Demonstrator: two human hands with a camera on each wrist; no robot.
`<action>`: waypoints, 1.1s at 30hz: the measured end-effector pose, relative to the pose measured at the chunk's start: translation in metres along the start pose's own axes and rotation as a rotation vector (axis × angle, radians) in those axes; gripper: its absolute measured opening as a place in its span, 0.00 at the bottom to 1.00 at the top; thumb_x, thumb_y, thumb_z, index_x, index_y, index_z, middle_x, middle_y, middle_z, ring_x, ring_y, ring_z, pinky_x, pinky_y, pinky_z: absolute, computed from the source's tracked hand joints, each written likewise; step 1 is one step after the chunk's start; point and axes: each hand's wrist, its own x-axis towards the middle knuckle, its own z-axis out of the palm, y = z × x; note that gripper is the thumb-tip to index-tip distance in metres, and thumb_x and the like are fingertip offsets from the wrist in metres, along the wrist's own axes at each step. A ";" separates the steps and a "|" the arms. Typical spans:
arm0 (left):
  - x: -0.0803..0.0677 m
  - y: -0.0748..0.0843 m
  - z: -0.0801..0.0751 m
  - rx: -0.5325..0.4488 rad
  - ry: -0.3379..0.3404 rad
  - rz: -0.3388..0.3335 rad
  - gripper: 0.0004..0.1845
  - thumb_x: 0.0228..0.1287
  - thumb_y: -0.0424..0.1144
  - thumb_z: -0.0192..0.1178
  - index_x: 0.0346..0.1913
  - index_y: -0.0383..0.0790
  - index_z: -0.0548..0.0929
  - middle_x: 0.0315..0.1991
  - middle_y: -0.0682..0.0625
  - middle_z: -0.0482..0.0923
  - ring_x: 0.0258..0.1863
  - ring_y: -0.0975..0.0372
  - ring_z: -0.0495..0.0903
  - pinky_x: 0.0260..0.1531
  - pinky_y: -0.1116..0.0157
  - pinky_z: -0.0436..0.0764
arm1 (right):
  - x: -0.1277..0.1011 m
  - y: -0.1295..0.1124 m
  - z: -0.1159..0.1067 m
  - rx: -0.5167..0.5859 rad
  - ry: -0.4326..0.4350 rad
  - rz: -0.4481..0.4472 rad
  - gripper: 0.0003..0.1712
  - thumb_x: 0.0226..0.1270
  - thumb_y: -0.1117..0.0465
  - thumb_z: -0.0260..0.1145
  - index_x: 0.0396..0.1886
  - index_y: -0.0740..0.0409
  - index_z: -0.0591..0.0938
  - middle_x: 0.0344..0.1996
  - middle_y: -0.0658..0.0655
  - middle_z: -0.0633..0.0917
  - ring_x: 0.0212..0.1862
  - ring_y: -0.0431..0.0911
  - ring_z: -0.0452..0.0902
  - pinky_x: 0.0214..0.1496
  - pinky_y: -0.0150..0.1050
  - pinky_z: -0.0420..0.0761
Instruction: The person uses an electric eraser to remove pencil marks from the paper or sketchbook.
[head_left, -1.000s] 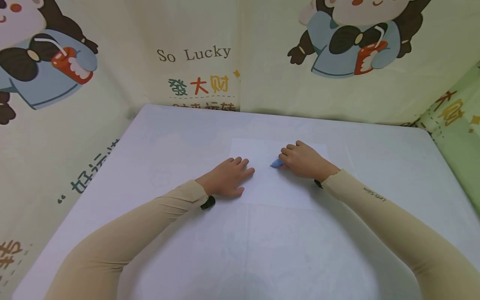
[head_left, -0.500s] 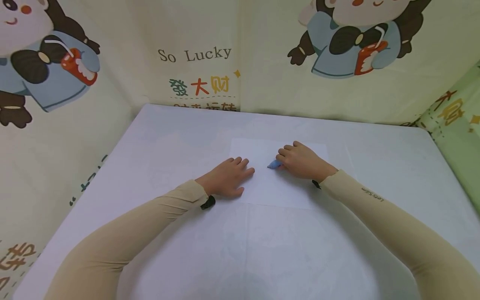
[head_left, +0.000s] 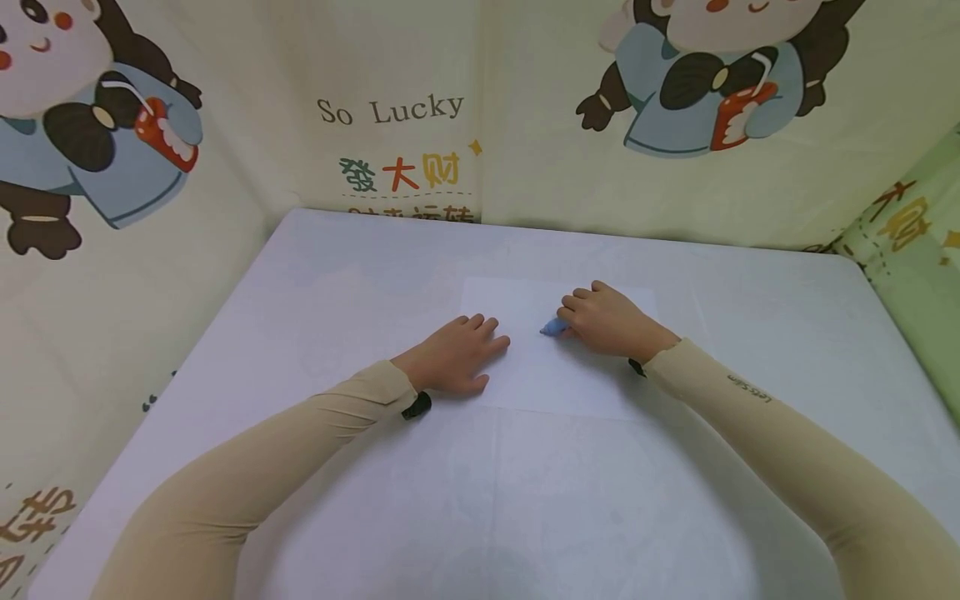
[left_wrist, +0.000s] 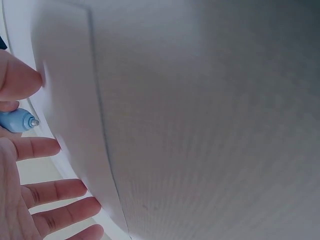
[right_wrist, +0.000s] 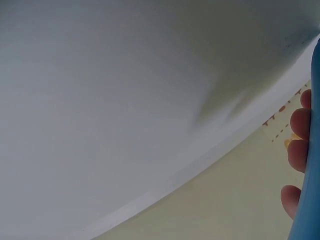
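A white sheet of paper [head_left: 555, 383] lies on the white table. My left hand [head_left: 457, 357] rests on the sheet's left part, palm down with the fingers spread. My right hand [head_left: 611, 321] grips a thick light-blue pen [head_left: 555, 327], its tip pointing left at the paper. Up close in the left wrist view, the pen [left_wrist: 17, 121] has a tapered blue nose and a small metal tip. Curled fingers [right_wrist: 298, 155] lie behind the blue barrel in the right wrist view. Whether the tip touches the paper I cannot tell; faint small marks show near it there.
The white-covered table [head_left: 360, 275] extends around the sheet. A printed curtain [head_left: 540, 125] with cartoon figures stands behind its far edge and along both sides. A dark band [head_left: 417, 406] sits at my left wrist, below the beige sleeve.
The pen and my right hand shifted slightly left, then back right to about where they were. My left hand has stayed put. The curtain on the left has shifted, its figure sliding rightward.
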 end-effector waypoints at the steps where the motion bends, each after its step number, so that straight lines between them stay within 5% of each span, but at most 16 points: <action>1: 0.000 0.000 0.000 -0.003 0.001 -0.001 0.26 0.58 0.50 0.52 0.59 0.44 0.69 0.51 0.45 0.71 0.46 0.54 0.72 0.48 0.58 0.74 | 0.000 0.000 0.001 0.000 -0.001 -0.002 0.14 0.52 0.55 0.72 0.25 0.59 0.76 0.20 0.52 0.74 0.24 0.47 0.69 0.27 0.36 0.61; 33: 0.002 -0.001 0.001 0.009 -0.006 0.005 0.26 0.59 0.51 0.51 0.58 0.43 0.68 0.49 0.45 0.72 0.44 0.55 0.72 0.46 0.58 0.75 | 0.013 -0.002 0.004 0.008 -0.022 -0.018 0.13 0.54 0.55 0.70 0.25 0.58 0.77 0.20 0.52 0.75 0.24 0.47 0.69 0.27 0.36 0.60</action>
